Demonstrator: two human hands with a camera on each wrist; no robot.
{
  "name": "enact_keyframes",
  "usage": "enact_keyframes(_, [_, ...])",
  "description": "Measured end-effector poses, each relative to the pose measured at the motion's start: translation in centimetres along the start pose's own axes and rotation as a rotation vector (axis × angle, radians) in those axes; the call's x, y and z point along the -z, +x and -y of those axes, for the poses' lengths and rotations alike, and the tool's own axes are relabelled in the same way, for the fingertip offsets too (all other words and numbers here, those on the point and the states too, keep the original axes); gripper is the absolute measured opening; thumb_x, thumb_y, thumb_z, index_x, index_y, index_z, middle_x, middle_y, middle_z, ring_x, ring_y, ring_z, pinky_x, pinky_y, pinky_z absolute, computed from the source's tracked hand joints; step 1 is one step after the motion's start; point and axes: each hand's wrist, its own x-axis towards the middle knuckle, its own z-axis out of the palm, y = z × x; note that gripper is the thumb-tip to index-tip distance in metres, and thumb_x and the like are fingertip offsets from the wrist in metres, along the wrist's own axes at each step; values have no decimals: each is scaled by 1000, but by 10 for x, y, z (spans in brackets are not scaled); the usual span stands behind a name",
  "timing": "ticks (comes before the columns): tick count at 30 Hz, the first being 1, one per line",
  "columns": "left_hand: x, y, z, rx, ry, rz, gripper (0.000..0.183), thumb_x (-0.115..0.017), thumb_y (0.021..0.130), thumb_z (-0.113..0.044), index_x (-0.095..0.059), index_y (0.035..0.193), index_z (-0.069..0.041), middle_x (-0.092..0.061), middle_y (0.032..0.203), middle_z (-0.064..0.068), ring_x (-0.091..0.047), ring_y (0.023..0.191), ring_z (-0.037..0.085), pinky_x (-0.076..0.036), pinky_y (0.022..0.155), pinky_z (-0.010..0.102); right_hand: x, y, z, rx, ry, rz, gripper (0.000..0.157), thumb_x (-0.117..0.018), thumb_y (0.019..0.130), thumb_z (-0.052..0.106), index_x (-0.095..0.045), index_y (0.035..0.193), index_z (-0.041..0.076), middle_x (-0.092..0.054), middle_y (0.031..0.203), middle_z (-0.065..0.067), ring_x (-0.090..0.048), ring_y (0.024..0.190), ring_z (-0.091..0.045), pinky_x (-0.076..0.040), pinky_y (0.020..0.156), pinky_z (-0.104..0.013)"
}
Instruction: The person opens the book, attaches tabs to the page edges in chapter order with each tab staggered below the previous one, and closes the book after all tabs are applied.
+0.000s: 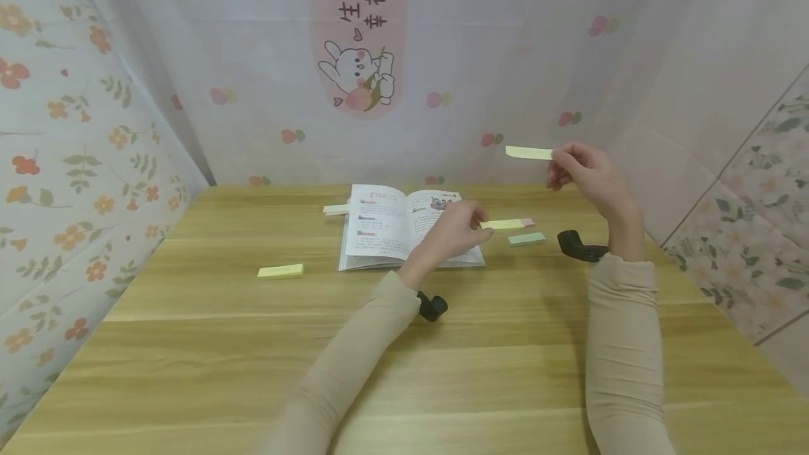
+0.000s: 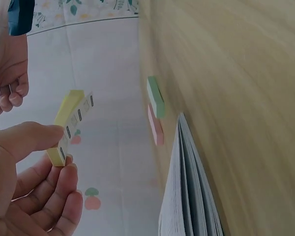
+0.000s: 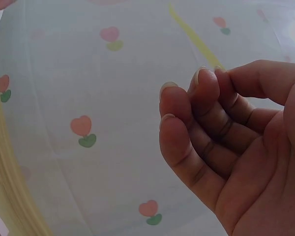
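My left hand (image 1: 456,229) pinches a pad of yellow sticky notes (image 1: 502,224) between thumb and fingers, over the right side of an open book (image 1: 378,222). In the left wrist view, one face of that yellow pad (image 2: 69,110) shows a white strip with printed marks, partly apart from it at the far end. My right hand (image 1: 589,173) is raised at the right and pinches a single yellow sticky note (image 1: 528,153) by one end. In the right wrist view this note (image 3: 194,37) appears thin, edge-on, beyond curled fingers.
On the wooden table (image 1: 392,385), a green sticky-note pad (image 1: 527,239) and a pink one (image 1: 528,222) lie right of the book. A pale pad (image 1: 336,209) sits at its left edge, and another yellow pad (image 1: 281,271) farther left. A patterned curtain (image 1: 253,76) hangs behind.
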Motion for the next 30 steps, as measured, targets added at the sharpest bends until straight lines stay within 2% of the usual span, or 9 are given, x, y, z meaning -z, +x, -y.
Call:
enact_keyframes(15, [-35,13,-7,134,-2,35,26,-71,93,-11,-70,114,4,-70,102,9,-59,82,12,-47,69,18,-1,2,1,-3,-13,4,35,-49,108,24,-57,102,-9,-63,82,-5,-64,73,-16,-55,69,-25])
enact_keyframes(25, [-56,17,-9,214,41,70,21,-73,92,-13,-70,109,0,-71,107,8,-63,85,15,-50,73,21,-1,0,3,-19,-12,-18,26,-51,107,24,-61,101,0,-64,83,-5,-65,74,-16,-55,69,-24])
enact_keyframes(30, [-65,19,-9,264,40,90,19,-75,90,-10,-71,106,0,-70,109,8,-62,84,15,-51,74,22,1,0,2,-34,-16,-25,27,-51,107,23,-60,102,-2,-63,84,-6,-65,74,-15,-55,70,-24])
